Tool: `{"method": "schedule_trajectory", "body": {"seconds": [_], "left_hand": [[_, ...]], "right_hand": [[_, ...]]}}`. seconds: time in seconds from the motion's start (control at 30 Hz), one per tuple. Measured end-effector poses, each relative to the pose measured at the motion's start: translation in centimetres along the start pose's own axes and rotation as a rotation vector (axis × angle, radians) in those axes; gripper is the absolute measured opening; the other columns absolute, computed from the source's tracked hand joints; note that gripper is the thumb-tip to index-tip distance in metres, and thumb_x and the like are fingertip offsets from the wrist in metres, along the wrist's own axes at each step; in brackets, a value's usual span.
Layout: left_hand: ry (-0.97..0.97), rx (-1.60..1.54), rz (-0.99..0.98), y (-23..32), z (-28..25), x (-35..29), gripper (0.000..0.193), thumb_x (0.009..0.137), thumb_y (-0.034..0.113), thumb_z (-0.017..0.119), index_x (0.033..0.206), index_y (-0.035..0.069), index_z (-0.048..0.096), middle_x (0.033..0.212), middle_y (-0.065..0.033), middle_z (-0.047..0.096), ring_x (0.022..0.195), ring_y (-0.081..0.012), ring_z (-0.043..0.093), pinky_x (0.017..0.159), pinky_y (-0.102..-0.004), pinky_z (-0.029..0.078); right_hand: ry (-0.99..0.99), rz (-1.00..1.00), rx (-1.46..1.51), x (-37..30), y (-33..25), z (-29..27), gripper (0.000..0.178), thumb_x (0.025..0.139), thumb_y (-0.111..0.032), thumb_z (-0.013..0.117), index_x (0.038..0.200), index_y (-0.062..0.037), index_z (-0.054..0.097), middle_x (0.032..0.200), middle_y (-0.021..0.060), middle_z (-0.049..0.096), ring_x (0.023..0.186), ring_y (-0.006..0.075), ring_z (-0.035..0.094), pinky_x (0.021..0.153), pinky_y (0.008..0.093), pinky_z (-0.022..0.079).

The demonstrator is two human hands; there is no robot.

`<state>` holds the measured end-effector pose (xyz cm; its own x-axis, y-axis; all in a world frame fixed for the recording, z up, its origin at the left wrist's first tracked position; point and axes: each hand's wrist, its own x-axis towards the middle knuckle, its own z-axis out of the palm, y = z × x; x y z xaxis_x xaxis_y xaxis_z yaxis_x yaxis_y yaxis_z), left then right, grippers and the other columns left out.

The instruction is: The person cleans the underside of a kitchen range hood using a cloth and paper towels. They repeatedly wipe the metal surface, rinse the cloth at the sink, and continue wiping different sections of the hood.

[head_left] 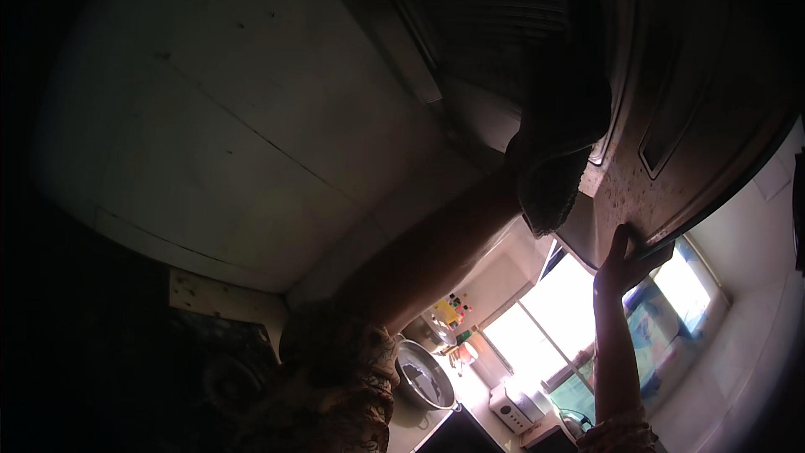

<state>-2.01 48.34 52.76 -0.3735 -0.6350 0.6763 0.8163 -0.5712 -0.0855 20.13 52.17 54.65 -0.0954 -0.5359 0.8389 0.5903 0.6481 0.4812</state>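
Observation:
Stretched up to the right, my left hand (553, 130) is in deep shadow and closed around a dark, textured cloth (551, 193) that hangs below it. The cloth is up against the underside of a range hood, beside a metal hood panel (646, 189) marked with brownish spots. My right hand (627, 267) grips the lower edge of that panel, with the thumb on the near face and the other fingers partly hidden. Both arms wear patterned sleeves.
A ribbed dark filter (503, 0) sits above, and a pale wall (218, 117) is on the left. Below lie a stove (231, 373), a large metal pan (426, 377), a white appliance (513, 407) and small bottles (455, 309). A bright window (549, 319) is behind.

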Motion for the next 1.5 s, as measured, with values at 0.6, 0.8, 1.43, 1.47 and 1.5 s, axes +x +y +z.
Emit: {"method": "schedule_trajectory", "body": {"seconds": [0.6,0.8,1.43,1.47,1.5], "left_hand": [[-0.022,0.004,-0.008,1.2,-1.5,0.0,0.026,0.084,0.023,0.050,0.101,0.003,0.051,0.089,-0.0099,0.056,0.078,-0.0219,0.057,0.065,-0.0305,0.049],[-0.020,0.029,0.008,0.6,-2.1,1.1,0.026,0.083,0.023,0.050,0.101,0.003,0.051,0.089,-0.0100,0.056,0.079,-0.0220,0.057,0.066,-0.0305,0.049],[-0.024,0.072,0.053,0.3,-4.6,3.6,0.026,0.083,0.022,0.051,0.102,0.004,0.051,0.091,-0.0104,0.056,0.080,-0.0224,0.057,0.066,-0.0306,0.049],[-0.025,0.069,0.052,0.4,-4.6,3.5,0.026,0.083,0.022,0.051,0.102,0.004,0.050,0.091,-0.0104,0.056,0.080,-0.0224,0.057,0.066,-0.0306,0.049],[-0.028,0.059,0.046,0.5,-4.4,3.2,0.026,0.083,0.022,0.051,0.102,0.004,0.050,0.091,-0.0104,0.056,0.081,-0.0224,0.057,0.066,-0.0306,0.049]], "right_hand": [[-0.029,0.019,0.103,0.1,-0.1,-0.2,0.070,0.074,-0.008,0.059,0.130,-0.0039,0.019,0.122,0.0183,0.025,0.113,0.0333,0.032,0.089,0.0450,0.037],[-0.029,-0.019,-0.026,0.0,0.2,-0.3,0.074,0.072,-0.010,0.063,0.129,-0.0046,0.016,0.122,0.0254,0.034,0.107,0.0352,0.044,0.090,0.0476,0.042],[-0.130,-0.208,0.203,0.0,0.8,-0.7,0.082,0.081,-0.059,0.037,0.134,-0.0011,0.013,0.131,0.0238,0.016,0.120,0.0363,0.023,0.094,0.0530,0.024],[-0.136,-0.198,0.212,0.0,0.9,-0.7,0.082,0.081,-0.059,0.037,0.134,-0.0012,0.013,0.131,0.0238,0.016,0.120,0.0366,0.022,0.094,0.0533,0.023],[-0.148,-0.190,0.210,-0.1,1.2,-1.0,0.082,0.081,-0.059,0.037,0.134,-0.0012,0.013,0.131,0.0239,0.016,0.121,0.0369,0.022,0.094,0.0536,0.023]]}}
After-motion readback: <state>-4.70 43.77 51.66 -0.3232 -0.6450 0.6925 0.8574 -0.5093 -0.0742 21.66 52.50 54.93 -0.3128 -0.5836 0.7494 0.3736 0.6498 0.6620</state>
